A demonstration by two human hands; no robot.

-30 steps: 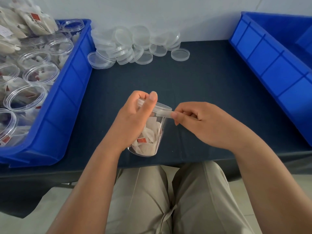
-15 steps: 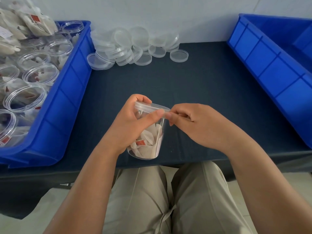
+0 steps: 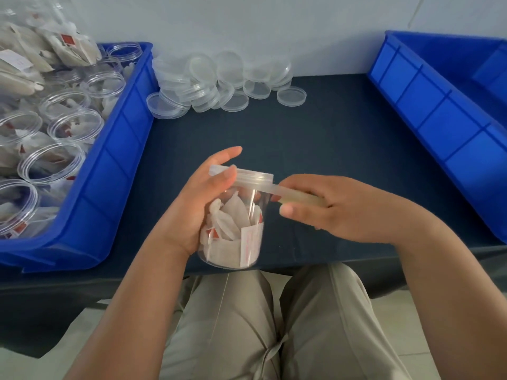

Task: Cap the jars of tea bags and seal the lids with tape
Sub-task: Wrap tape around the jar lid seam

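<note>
Above table (image 3: 329,149) edge | left hand (image 3: 197,204) grips jar (image 3: 236,237) | right hand (image 3: 343,207) pinches tape (image 3: 296,194) | label (image 3: 248,245) unreadable

My feed is bright and evenly lit, with only faint shadows on the dark table (image 3: 315,138). Small glints sit on the clear jar (image 3: 247,207) and on the rims of the open jars (image 3: 74,127) in the left bin (image 3: 118,160). The translucent tape (image 3: 299,194) is hard to separate from the right hand (image 3: 340,209). Wide-angle bending curves the right bin (image 3: 439,113), and the tea bags (image 3: 41,53) at far left look washed out
</note>
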